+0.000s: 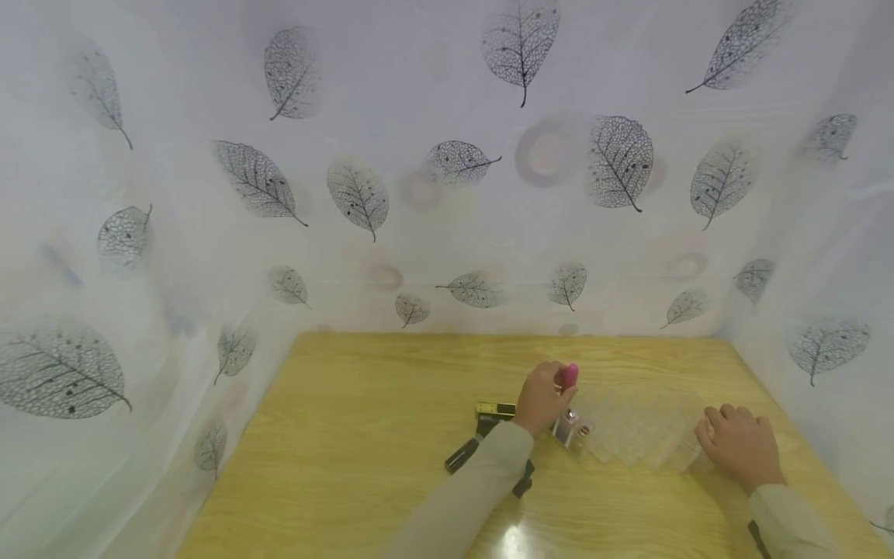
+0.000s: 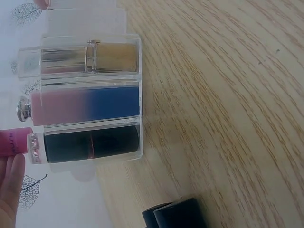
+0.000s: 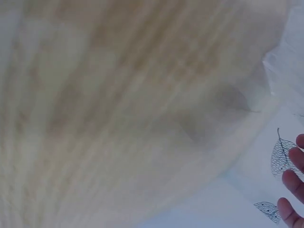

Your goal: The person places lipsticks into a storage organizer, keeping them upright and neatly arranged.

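Note:
My left hand (image 1: pixel 545 396) pinches a bright pink lipstick tube (image 1: pixel 570 376) above the left end of a clear plastic lipstick organizer (image 1: pixel 642 427). In the left wrist view, the pink tube lines up with a sparkly collar and a dark tube (image 2: pixel 90 145) in an end compartment; whether they are joined I cannot tell. Beside it stand a pink-and-blue tube (image 2: pixel 85 105) with a silver knob and a gold tube (image 2: pixel 116 57) with a clear cap. My right hand (image 1: pixel 743 446) is by the organizer's right end, fingers loosely bent; contact is unclear.
Left of the organizer lie a gold-and-black tube (image 1: pixel 496 408) and several black tubes (image 1: pixel 461 456), partly hidden by my left sleeve. They rest on a wood-grain table (image 1: pixel 349 435). Behind it and at both sides hangs a pale sheet (image 1: pixel 447 233) with a leaf print.

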Demonstrator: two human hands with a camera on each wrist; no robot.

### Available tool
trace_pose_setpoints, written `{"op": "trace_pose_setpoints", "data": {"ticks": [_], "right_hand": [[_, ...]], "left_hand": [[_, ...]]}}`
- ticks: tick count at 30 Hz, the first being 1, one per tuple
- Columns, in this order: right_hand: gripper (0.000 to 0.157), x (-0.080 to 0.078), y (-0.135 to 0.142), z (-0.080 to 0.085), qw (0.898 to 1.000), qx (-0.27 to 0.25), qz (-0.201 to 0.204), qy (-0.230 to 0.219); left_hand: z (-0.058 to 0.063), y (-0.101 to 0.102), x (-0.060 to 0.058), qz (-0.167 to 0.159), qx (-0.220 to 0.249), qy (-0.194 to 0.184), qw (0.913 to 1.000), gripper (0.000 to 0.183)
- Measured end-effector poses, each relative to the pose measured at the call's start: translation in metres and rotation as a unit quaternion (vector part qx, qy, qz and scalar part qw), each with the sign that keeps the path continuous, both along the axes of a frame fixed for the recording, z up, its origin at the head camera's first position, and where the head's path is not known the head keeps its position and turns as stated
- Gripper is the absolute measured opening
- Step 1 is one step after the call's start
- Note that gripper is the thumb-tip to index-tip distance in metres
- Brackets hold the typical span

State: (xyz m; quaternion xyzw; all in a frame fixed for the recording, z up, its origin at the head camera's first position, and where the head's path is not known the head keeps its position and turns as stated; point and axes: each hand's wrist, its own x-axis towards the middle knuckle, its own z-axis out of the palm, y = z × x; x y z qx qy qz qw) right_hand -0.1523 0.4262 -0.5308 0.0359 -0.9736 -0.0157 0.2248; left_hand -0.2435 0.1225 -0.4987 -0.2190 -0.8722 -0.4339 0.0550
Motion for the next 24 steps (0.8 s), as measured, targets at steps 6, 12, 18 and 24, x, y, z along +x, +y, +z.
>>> {"op": "trace_pose_setpoints", "data": {"ticks": [6,12,18,24], "right_hand": [[0.03,-0.01,-0.003,0.012,1.0,0.013,-0.001,0.016],[0.036,-0.018,-0.007,0.007,1.0,0.0,-0.019,-0.004],[0.036,-0.019,-0.009,0.003,1.0,-0.008,-0.021,0.01],[0.036,-0.018,-0.011,0.002,1.0,-0.017,-0.021,0.014]], "left_hand": [[0.002,0.001,-0.001,0.001,-0.01,0.006,0.9999,0.023],[-0.003,0.002,-0.001,0.009,-0.02,0.008,0.9997,0.022],[-0.01,0.001,-0.001,0.031,-0.052,0.033,0.9976,0.024],[-0.01,0.001,0.0,0.043,-0.071,0.051,0.9953,0.024]]}}
